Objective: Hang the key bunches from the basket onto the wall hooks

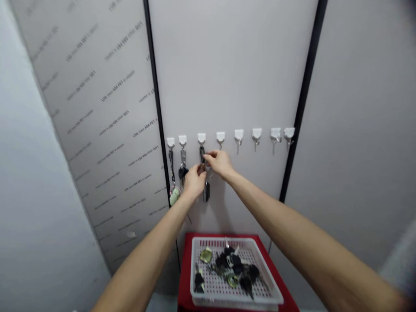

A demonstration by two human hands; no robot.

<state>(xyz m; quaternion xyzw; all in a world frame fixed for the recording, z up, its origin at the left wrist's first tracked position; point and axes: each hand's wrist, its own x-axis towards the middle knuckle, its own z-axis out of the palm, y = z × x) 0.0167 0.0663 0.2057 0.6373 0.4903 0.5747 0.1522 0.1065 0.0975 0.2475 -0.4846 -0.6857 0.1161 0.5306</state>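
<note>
A keychain with a dark strap [202,152] hangs at the third white hook from the left [201,138]. My right hand [221,164] pinches at the strap's side, just below the hook. Lower down, my left hand [195,181] has its fingers closed around the keychain's middle, which they partly hide. A dark key fob [206,192] dangles under the fingertips. Left of my hands, a bunch of keys with a metal clasp [183,157] is on the second hook, and a strap with a green charm [174,196] is on the first.
More white hooks [238,135] run in a row to the right along the wall panel. Below, a white plastic basket [193,271] holds several keys and key fobs [236,262]. It stands on a red surface [186,260]. Dark vertical strips [302,95] border the panel.
</note>
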